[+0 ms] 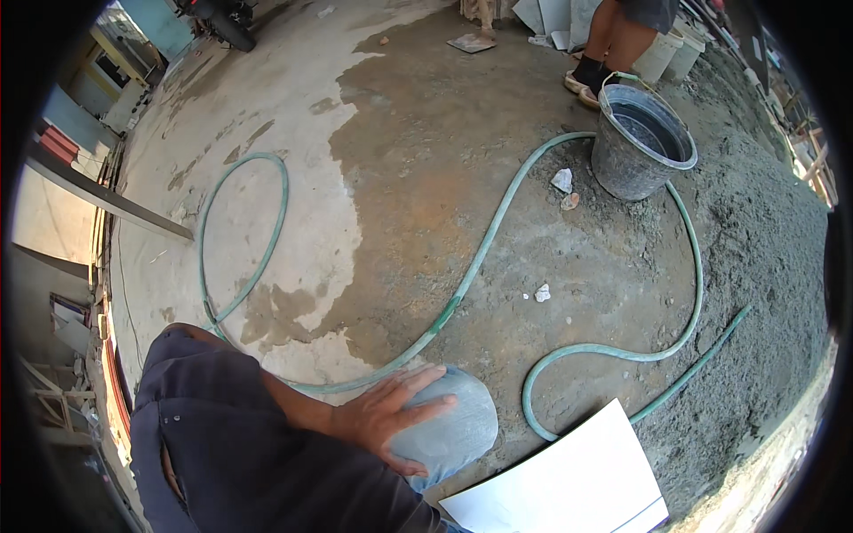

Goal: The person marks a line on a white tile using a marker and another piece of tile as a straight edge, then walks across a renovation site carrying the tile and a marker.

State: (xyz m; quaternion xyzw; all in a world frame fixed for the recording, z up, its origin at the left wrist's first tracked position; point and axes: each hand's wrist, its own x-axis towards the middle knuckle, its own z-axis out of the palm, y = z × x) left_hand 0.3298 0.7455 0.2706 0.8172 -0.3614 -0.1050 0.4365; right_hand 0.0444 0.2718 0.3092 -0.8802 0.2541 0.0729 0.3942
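Observation:
My left hand (395, 416) rests palm down on my knee (449, 426), which is covered in light blue denim. Its fingers are spread and hold nothing. The left arm, in a dark sleeve (267, 444), reaches in from the lower left. A flat white sheet (569, 480), with a dark line near its lower corner, lies or tilts beside the knee at the bottom right; what supports it is hidden. My right hand is out of sight. A green hose (484, 240) loops over the ground just beyond the hand and knee and runs partly under the white sheet.
A grey bucket (613, 155) with dark liquid stands at the upper right, beside a heap of grey sand or mortar (764, 266). Another person's legs (613, 40) show behind it. White stones (562, 180) dot the damp ground. A beam (115, 195) juts in from the left; a motorcycle wheel (227, 27) is far back.

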